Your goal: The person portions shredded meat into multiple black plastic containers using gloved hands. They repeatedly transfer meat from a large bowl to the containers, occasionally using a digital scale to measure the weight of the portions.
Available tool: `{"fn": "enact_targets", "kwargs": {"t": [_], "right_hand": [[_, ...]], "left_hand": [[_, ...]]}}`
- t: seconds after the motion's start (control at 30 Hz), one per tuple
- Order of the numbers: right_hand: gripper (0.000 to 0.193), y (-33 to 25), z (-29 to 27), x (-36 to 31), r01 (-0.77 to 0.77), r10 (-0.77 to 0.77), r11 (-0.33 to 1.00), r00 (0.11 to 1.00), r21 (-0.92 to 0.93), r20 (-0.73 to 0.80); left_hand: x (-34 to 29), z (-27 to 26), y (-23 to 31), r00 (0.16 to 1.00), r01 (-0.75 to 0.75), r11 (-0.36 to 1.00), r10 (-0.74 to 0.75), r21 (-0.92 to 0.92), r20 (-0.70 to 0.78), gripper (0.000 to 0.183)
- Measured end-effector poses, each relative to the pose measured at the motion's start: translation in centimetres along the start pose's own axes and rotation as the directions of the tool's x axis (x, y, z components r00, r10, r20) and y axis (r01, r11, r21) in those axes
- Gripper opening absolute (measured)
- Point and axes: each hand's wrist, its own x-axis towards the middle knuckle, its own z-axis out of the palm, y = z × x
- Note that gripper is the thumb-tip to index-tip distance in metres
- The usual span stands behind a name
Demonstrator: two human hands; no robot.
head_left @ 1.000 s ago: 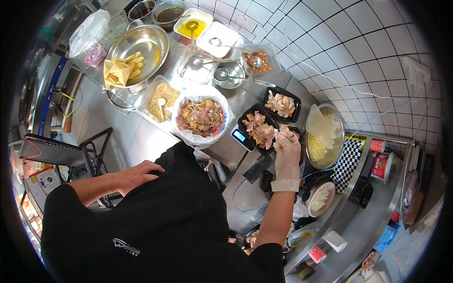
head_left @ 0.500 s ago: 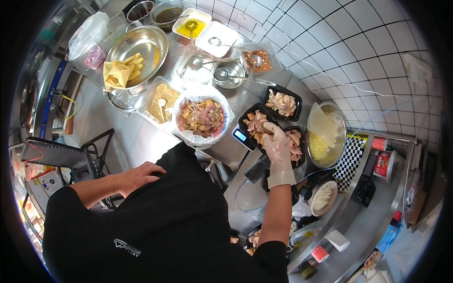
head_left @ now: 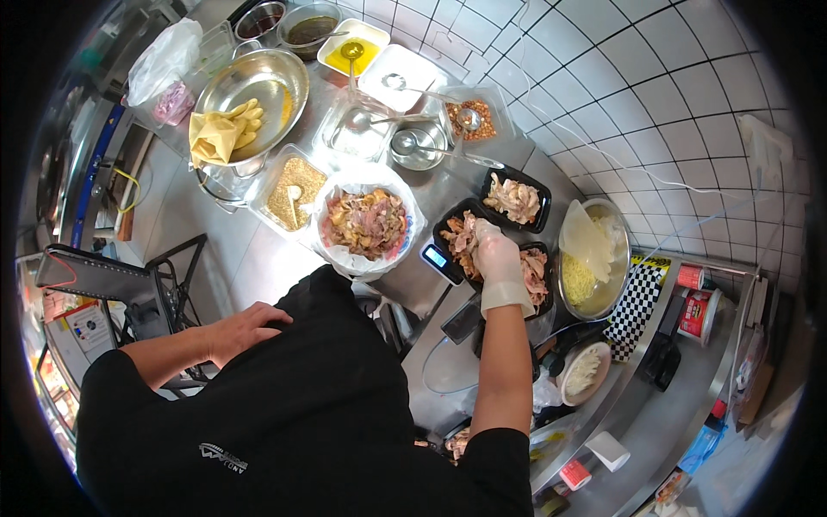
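Observation:
My right hand (head_left: 497, 256), in a clear glove, reaches into a black tray (head_left: 449, 209) on a small scale with a lit display (head_left: 438, 257). Its fingers are bent down at the raw meat pieces (head_left: 460, 234) there and look closed on some, though the fingertips are partly hidden. Two more black trays of meat (head_left: 512, 200) stand right beside it, one behind and one to the right. To the left is a bowl lined with white plastic, full of raw meat (head_left: 364, 224). My left hand (head_left: 249, 333) is bare, lying on my black clothing with fingers stretched out, holding nothing.
Farther back are a steel bowl (head_left: 297, 86) with yellow gloves (head_left: 226, 131), a tub of yellowish crumbs (head_left: 291, 191), an oil tray (head_left: 369, 41) and a peanut tub (head_left: 475, 121). A steel bowl of yellow shreds (head_left: 579, 283) stands right, near the tiled wall (head_left: 637, 112).
My right hand has turned and its fingers have moved slightly up and lower into the scale tray, now more hidden. My left hand has shifted slightly left and stays on my clothing.

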Motion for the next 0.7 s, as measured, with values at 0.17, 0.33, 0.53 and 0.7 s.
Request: {"fn": "enact_targets", "kwargs": {"t": [0.17,0.33,0.53,0.7], "right_hand": [[0.037,-0.1,-1.3,-1.1,0.044,-0.004,0.981,0.978,0.189,-0.207],[0.026,1.9,-1.8,-3.2,-0.226,0.313,0.518,0.948,0.825,0.063],[0.013,-1.9,-7.7,-5.0,-0.352,0.458,-0.109,0.812,0.93,0.361],[0.011,-0.3,-6.0,-5.6,-0.27,0.424,-0.261,0.831,0.927,0.361]], "left_hand": [[0.0,-0.2,0.8,0.999,0.034,0.999,-0.034,-0.012,-0.003,0.057],[0.3,-0.1,-1.3,0.996,-0.091,0.994,0.091,0.053,0.013,0.083],[0.9,-0.5,-1.2,0.991,-0.135,0.99,0.134,0.047,0.017,0.082],[1.4,-0.9,-1.1,0.989,-0.144,0.987,0.14,0.071,0.052,0.084]]}}
